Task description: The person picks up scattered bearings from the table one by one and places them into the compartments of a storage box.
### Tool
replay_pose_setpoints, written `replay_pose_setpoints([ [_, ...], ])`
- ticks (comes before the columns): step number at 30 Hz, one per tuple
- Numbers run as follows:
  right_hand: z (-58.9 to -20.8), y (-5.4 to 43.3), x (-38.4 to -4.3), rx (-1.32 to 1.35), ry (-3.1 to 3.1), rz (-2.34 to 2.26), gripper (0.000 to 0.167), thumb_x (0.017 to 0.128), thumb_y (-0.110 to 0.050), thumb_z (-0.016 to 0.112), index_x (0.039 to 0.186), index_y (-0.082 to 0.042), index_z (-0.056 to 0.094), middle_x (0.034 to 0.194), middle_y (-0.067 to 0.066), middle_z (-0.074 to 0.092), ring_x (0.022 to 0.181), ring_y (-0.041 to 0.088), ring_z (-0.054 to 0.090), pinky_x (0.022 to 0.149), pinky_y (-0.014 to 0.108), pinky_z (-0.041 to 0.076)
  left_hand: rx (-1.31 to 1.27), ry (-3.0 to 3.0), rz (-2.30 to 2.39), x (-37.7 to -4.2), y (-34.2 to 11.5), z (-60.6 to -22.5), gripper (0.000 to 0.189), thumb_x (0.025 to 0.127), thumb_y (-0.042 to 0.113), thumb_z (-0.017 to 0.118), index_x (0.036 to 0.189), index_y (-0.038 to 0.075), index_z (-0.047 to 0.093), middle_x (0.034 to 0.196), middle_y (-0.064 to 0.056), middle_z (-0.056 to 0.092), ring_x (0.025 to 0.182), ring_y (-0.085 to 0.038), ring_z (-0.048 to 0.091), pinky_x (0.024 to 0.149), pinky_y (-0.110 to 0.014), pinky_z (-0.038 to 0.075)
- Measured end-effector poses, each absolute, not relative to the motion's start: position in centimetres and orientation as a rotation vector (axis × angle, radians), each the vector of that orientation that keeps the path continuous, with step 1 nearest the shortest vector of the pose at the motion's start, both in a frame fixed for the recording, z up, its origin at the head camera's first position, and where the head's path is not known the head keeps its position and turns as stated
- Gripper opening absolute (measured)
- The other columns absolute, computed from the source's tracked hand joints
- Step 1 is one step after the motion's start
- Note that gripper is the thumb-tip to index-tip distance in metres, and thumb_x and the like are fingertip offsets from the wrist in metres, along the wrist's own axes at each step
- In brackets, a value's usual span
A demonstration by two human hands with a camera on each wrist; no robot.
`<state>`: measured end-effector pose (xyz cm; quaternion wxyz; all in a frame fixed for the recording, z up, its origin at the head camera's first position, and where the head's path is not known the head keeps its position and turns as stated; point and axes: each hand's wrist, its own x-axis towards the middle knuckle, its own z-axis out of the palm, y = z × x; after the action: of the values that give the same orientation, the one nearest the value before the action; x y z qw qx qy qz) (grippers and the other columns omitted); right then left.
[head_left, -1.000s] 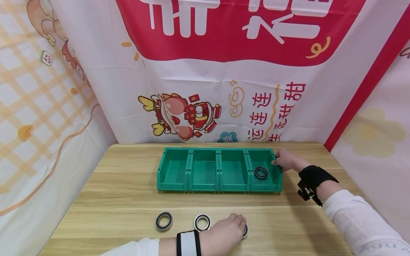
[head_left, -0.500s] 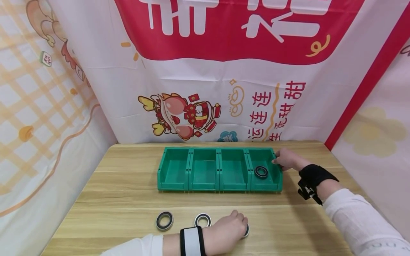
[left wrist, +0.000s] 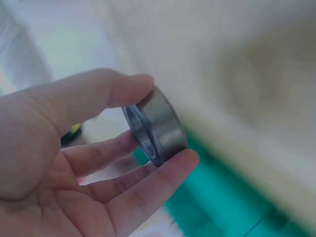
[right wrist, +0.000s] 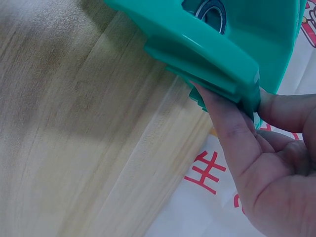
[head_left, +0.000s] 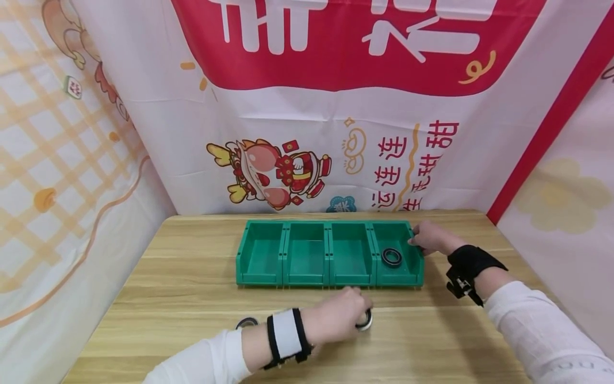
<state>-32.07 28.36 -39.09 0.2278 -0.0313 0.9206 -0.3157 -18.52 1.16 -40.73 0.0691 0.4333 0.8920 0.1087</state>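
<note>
Pinching a ring [left wrist: 165,123] over the counter [head_left: 192,261], near-edge side of the bins [head_left: 304,279], the left grip [head_left: 338,314] may drop it if rim contact slips; the right grip [head_left: 431,238] pinches their right-end wall [right wrist: 212,49].

In the head view, open tabletop [head_left: 192,256] is stretching left of the green bins [head_left: 305,279] at mid-left of the frame, and more is showing between the forearms at lower right of center. The left hand [head_left: 336,317], holding one bearing [head_left: 365,321], is occupying the space below the third bin; the left forearm [head_left: 256,348] is crossing the lower left, partly covering a second bearing [head_left: 247,320]. Upright dividers [head_left: 328,242] are separating the bins. The right hand [head_left: 431,238] is blocking the row's right end, and a third bearing [head_left: 392,265] is taking up floor in the rightmost bin. The cloth backdrop [head_left: 307,109] is closing off the far edge.
</note>
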Motion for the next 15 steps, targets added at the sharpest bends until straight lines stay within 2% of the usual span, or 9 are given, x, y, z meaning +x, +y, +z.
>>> replay_pose_setpoints([
  [3, -39.2, 28.2, -32.1, -0.084, 2.558, -0.833, 0.041, 0.095, -0.001, 0.050, 0.127, 0.023, 0.041, 0.119, 0.036, 0.052, 0.099, 0.033, 0.061, 0.075, 0.038, 0.056, 1.246, 2.751, 0.366, -20.6, 1.3, -37.8, 0.040, 0.069, 0.019, 0.085, 0.104, 0.010, 0.067, 0.089, 0.002, 0.061, 0.078, -0.006, 0.052, 0.065, -0.015, 0.044],
  [8, -39.1, 27.7, -32.3, -0.078, 2.614, -0.756, 0.037, 0.091, 0.000, 0.051, 0.120, 0.023, 0.047, 0.107, 0.031, 0.058, 0.089, 0.030, 0.064, 0.071, 0.037, 0.056, 1.126, 2.861, 0.441, -24.7, 1.8, -34.6, 0.033, 0.073, 0.020, 0.082, 0.099, 0.010, 0.064, 0.087, 0.002, 0.058, 0.076, -0.008, 0.052, 0.061, -0.017, 0.045],
  [12, -39.2, 27.7, -32.4, -0.067, 2.645, -0.740, 0.031, 0.087, 0.001, 0.051, 0.111, 0.020, 0.053, 0.096, 0.024, 0.060, 0.081, 0.025, 0.062, 0.068, 0.037, 0.057, 1.038, 2.919, 0.404, -27.7, 2.6, -34.5, 0.026, 0.076, 0.019, 0.080, 0.093, 0.009, 0.063, 0.083, 0.002, 0.057, 0.072, -0.011, 0.053, 0.058, -0.021, 0.044],
  [15, -39.3, 27.7, -32.5, -0.076, 2.656, -0.742, 0.030, 0.087, 0.000, 0.052, 0.109, 0.020, 0.054, 0.094, 0.022, 0.061, 0.077, 0.023, 0.062, 0.066, 0.035, 0.056, 0.987, 2.923, 0.351, -29.3, 3.1, -35.3, 0.022, 0.077, 0.019, 0.080, 0.085, 0.010, 0.061, 0.078, 0.002, 0.057, 0.067, -0.012, 0.052, 0.055, -0.023, 0.043],
])
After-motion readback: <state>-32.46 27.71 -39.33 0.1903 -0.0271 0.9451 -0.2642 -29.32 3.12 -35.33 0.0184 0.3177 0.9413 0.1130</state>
